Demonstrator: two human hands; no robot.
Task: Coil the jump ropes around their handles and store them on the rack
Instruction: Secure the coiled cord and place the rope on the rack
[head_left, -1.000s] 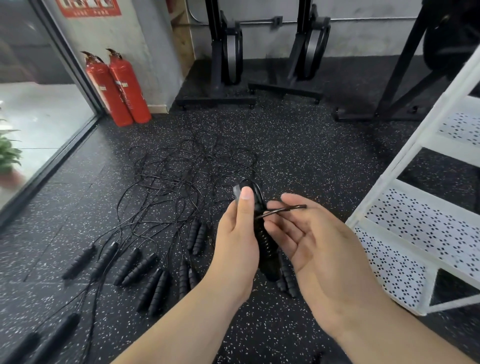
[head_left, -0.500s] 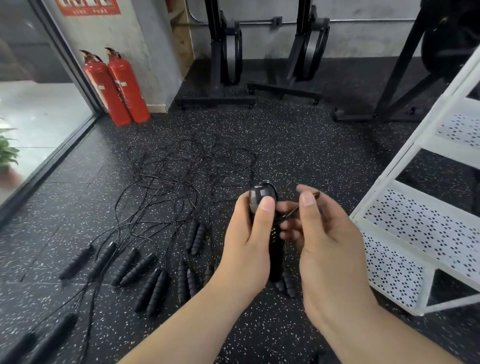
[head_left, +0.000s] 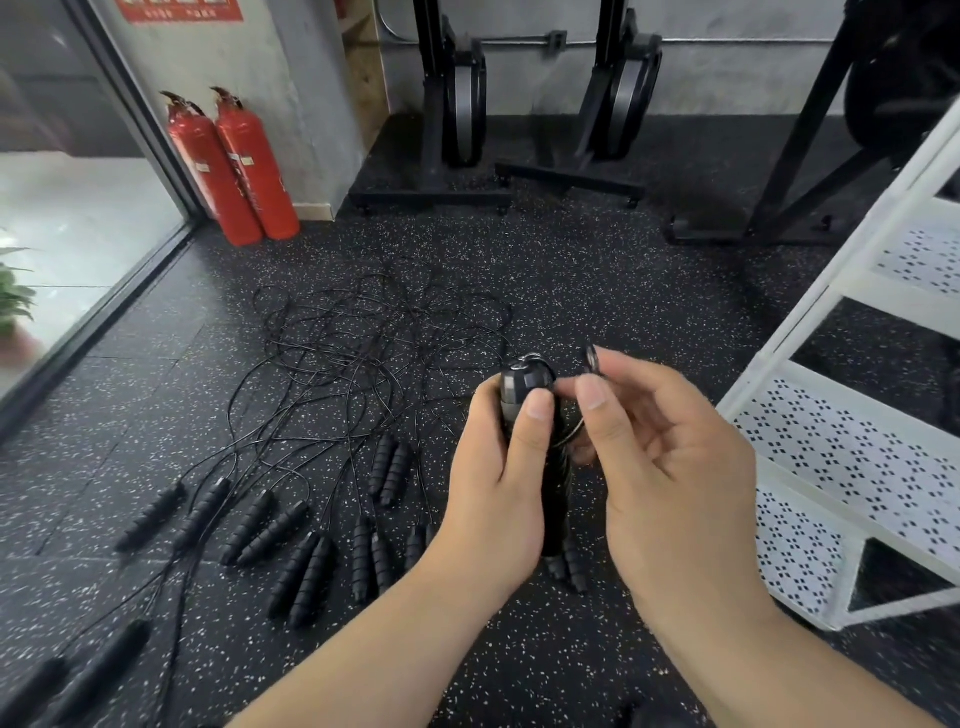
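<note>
Floor: dark speckled rubber floor (head_left: 597, 291) of a gym, with a glass wall at far left and two red fire extinguishers (head_left: 234, 166) against the pillar.
Loose ropes: black floor handles (head_left: 301, 566) lie in pairs left of and below the hands. Their thin floor cords (head_left: 363, 332) are tangled beyond them, and none is coiled.
Left hand: left hand (head_left: 498, 483) is closed round the held handles (head_left: 527, 382), thumb pressed just under the cap end.
Held handles: black, upright, long axis running top to bottom of the view, cap end up. They are carried between the two hands, clear of the floor.
Cord: the held cord (head_left: 569, 436) shows on the right flank of the held handles, with a short end above the right fingers.
Right hand: right hand (head_left: 675, 467) pinches the held cord between thumb and forefinger, just beside the cap. The other fingers are loosely curled.
Rack: white perforated rack (head_left: 857, 467) stands right of both hands, apart from the held handles. The right hand is nearer to it.
Assessment: winding appears near its end. Storing calls for a carry rightward.
</note>
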